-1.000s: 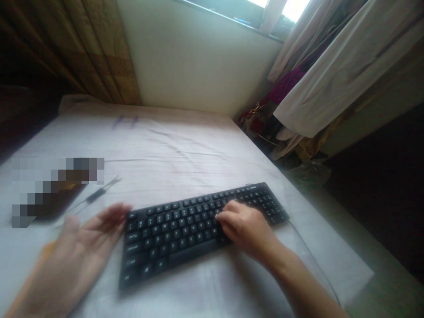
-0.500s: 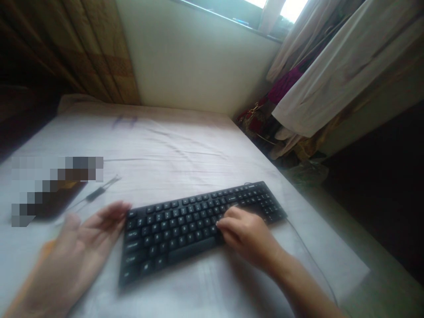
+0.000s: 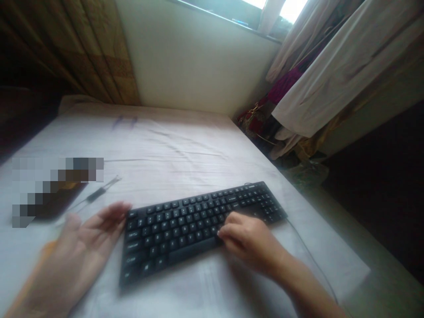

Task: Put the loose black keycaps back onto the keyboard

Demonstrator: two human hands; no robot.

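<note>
A black computer keyboard (image 3: 185, 225) lies aslant on the white bed sheet, its right end farther off. My left hand (image 3: 82, 247), palm up, is at the keyboard's left end, its outstretched fingertips touching or very near the top left corner. My right hand (image 3: 247, 238) is over the keys right of the middle, near the space bar. Its fingers are curled and pinched together at the keys; whatever they hold, if anything, is hidden or too small to make out. Something orange (image 3: 49, 248) shows partly behind my left hand.
A thin cable with a dark thicker piece (image 3: 96, 193) lies left of the keyboard, beside a dark object (image 3: 62, 198) partly pixelated. The keyboard's cord (image 3: 308, 251) runs off the bed's right side. Clothes (image 3: 311, 97) hang at the right; a curtain (image 3: 99, 57) at the left.
My right hand has shifted slightly right and down over the keys, its fingers still pinched. My left hand and the keyboard have hardly moved.
</note>
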